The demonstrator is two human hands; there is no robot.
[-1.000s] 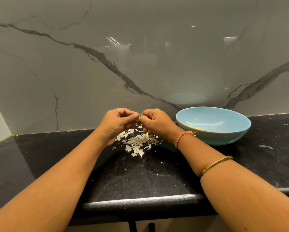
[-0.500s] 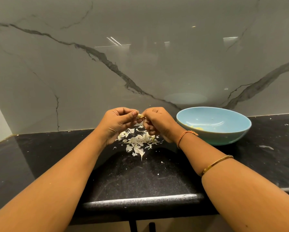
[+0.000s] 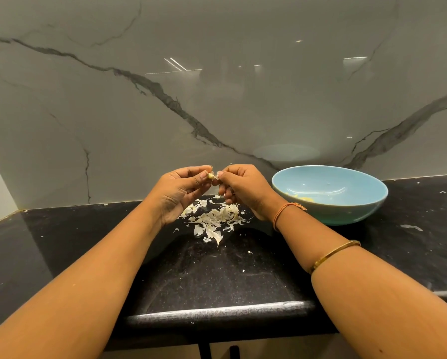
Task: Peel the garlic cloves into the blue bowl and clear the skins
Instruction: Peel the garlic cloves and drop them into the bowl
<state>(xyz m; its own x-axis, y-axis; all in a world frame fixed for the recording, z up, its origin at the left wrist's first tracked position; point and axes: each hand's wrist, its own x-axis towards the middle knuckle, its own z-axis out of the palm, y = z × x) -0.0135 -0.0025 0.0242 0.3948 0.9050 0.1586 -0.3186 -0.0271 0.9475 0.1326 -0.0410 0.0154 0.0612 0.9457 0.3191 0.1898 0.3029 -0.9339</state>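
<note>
A small garlic clove [image 3: 211,176] is held above the counter between both hands. My left hand [image 3: 183,193] pinches it with thumb and fingertips from the left. My right hand [image 3: 243,189] pinches its skin from the right, fingers curled. Under the hands lies a loose pile of white garlic skins [image 3: 213,221] on the black counter. The blue bowl [image 3: 331,200] stands just to the right of my right wrist, with a few pale peeled cloves [image 3: 304,199] at its bottom.
The black stone counter [image 3: 217,278] runs left to right, its front edge near me. A grey marble wall [image 3: 217,86] rises right behind the hands and bowl. Small white specks and a smear [image 3: 411,227] lie on the counter to the right.
Both hands have lifted slightly with the clove and drawn a little apart, so the clove now shows between the fingertips. The bowl and skin pile have not moved.
</note>
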